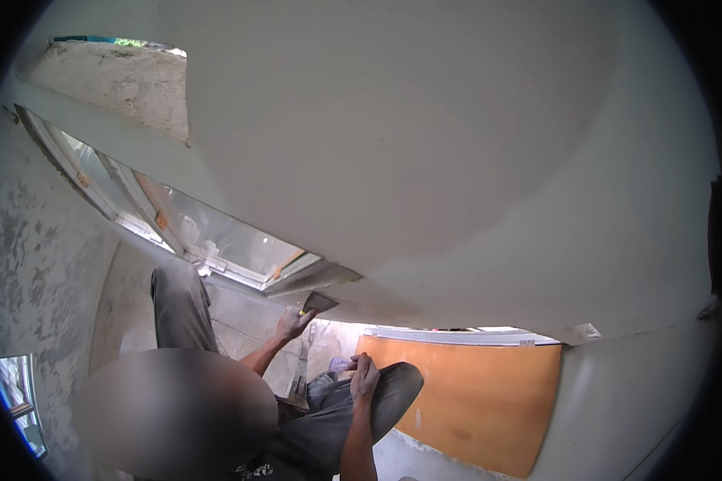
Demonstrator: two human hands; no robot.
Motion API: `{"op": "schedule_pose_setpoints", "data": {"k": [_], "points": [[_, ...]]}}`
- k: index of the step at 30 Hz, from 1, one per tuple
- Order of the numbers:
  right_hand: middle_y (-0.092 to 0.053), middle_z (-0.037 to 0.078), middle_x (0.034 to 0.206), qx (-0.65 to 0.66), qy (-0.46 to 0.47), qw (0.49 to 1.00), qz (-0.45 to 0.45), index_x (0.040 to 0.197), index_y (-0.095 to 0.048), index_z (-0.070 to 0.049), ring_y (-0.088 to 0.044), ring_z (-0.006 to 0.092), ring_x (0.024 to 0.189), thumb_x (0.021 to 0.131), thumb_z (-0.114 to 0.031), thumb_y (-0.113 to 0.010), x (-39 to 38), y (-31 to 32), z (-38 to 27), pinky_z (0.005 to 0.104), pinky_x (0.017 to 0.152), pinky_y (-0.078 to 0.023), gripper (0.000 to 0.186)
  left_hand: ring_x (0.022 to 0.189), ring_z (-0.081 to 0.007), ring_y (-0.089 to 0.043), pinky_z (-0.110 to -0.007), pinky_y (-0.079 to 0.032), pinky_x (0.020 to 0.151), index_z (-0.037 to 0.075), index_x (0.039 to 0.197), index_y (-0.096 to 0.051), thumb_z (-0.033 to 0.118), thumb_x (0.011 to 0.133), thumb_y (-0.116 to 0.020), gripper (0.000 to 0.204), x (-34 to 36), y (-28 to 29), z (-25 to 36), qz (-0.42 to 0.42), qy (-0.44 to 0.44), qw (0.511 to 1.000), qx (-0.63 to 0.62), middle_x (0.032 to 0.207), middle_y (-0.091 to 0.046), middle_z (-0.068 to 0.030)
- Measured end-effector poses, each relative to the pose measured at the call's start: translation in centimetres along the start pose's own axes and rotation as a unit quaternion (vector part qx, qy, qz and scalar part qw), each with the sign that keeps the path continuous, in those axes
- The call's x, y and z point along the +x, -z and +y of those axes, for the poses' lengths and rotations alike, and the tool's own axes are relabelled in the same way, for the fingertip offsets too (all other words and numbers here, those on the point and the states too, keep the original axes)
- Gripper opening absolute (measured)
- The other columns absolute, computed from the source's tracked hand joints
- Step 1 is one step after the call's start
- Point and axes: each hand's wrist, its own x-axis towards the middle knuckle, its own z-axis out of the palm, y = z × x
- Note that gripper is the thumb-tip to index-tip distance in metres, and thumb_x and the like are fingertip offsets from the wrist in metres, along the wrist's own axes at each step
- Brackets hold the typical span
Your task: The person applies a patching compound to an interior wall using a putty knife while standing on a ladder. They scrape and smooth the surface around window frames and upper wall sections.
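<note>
While the left hand (291,324) grips a dark flat-bladed scraper (320,302) near a smooth pale-grey surface (457,160), smoothing seems underway, next stroke likely needing level pressure; right hand (365,378) curled, contents unclear.

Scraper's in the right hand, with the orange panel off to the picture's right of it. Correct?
Not quite: wrong hand. The head view shows the scraper in the left hand; the right hand is lower in the picture, near a bent knee. The orange panel is to the right, as you said.

Dim soft light, dark bent edges
</note>
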Motion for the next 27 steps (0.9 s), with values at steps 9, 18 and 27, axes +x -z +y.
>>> {"op": "schedule_pose_setpoints", "data": {"k": [9,18,27], "points": [[-0.053,0.004,0.058,0.029,-0.040,0.999,0.008,0.075,-0.056,0.003,-0.051,0.0102,0.052,0.093,-0.026,-0.042,-0.1,0.0,-1.1,0.0228,0.049,-0.042,0.037,0.052,-0.0395,-0.052,-0.043,-0.039,0.048,0.002,0.068,-0.061,0.046,0.081,-0.053,0.047,0.5,1.9,3.6,0.020,-0.092,0.995,0.031,0.056,-0.051,-0.0230],[-0.056,0.006,0.056,0.004,-0.026,1.000,0.015,0.076,-0.057,0.003,-0.053,0.0109,0.052,0.093,-0.026,-0.042,-0.4,0.0,-0.1,0.0235,0.049,-0.041,0.037,0.056,-0.0401,-0.053,-0.045,-0.038,0.051,0.000,0.064,-0.058,0.048,0.080,-0.054,0.052,1.0,1.8,1.8,-0.005,-0.052,0.998,0.045,0.058,-0.050,-0.0242],[-0.056,0.005,0.058,-0.004,-0.012,1.000,0.013,0.075,-0.057,0.002,-0.052,0.0103,0.053,0.093,-0.027,-0.042,0.2,0.4,1.4,0.0236,0.049,-0.041,0.037,0.054,-0.0408,-0.053,-0.045,-0.039,0.049,-0.001,0.066,-0.061,0.054,0.079,-0.052,0.058,0.3,2.2,1.1,-0.046,0.000,0.995,0.086,0.057,-0.051,-0.0249]]}}
